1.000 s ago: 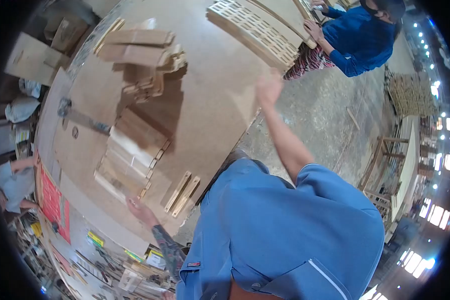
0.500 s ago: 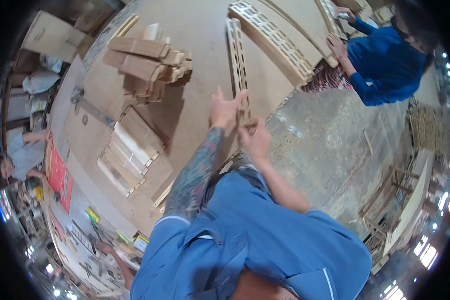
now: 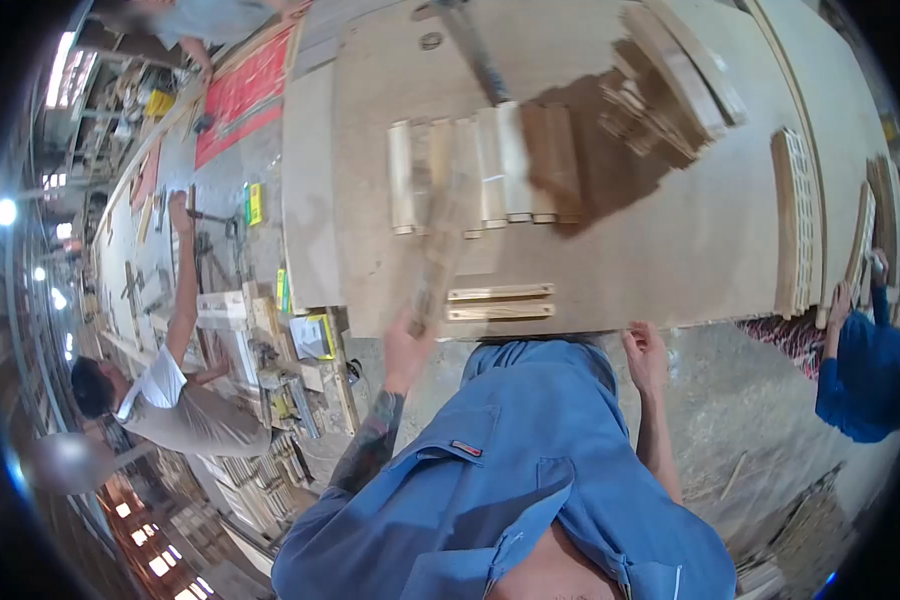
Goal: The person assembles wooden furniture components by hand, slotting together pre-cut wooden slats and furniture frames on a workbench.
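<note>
My left hand (image 3: 407, 348) grips the near end of a slotted wooden strip (image 3: 436, 255). The strip is smeared by motion and points away from me over the panel. By the panel's near edge is my right hand (image 3: 646, 352), its fingers loosely bent and apart from the thumb, with nothing visible in it. Two short wooden pieces with slotted edges (image 3: 500, 301) lie between my hands, close to that edge. Beyond them several wooden slats (image 3: 490, 170) lie side by side, partly crossed by the held strip.
A stack of boards (image 3: 675, 85) stands on the wooden panel (image 3: 660, 265). A hammer-like tool (image 3: 475, 50) lies at the far side. Slotted beams (image 3: 796, 220) rest at the right, near a co-worker in blue (image 3: 863, 370). Another person (image 3: 175, 395) works at left.
My view has swung left along the panel. My left hand has carried a slotted strip from the slotted beams toward the row of slats. My right hand has come off the strip.
</note>
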Demonstrator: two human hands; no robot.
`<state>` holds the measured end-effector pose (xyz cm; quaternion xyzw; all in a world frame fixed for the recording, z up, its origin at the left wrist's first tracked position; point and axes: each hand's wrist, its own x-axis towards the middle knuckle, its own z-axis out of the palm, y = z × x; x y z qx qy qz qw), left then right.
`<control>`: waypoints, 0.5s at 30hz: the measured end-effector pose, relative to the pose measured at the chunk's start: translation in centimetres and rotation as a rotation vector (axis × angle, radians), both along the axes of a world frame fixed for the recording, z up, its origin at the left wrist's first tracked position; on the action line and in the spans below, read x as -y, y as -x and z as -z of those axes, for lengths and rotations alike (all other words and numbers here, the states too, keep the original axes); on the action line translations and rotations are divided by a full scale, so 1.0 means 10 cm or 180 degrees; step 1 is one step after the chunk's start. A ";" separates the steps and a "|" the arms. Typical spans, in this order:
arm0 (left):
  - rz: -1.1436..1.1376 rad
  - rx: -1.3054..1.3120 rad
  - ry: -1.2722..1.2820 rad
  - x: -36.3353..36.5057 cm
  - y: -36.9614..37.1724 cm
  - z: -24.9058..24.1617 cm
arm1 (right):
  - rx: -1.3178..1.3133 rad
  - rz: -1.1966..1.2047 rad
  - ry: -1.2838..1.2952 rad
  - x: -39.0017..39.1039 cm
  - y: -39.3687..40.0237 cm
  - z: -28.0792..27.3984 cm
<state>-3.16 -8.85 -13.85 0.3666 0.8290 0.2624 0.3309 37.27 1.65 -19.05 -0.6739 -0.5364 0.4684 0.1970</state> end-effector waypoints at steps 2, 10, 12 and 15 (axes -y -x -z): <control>-0.0568 -0.0934 -0.0220 -0.05 0.59 0.36 | -0.0135 -0.0293 -0.0055 -0.07 0.47 -0.09; -0.0891 -0.0868 -0.0349 -1.63 2.44 1.17 | -0.0408 -0.1303 -0.0305 -0.07 2.07 -0.71; -0.0659 -0.1174 -0.0260 -1.79 2.78 1.15 | -0.0347 -0.1402 -0.0366 -0.02 2.14 -0.71; -0.0682 -0.1503 -0.0208 -1.50 2.95 0.58 | -0.0172 -0.1516 -0.0347 0.00 2.12 -0.76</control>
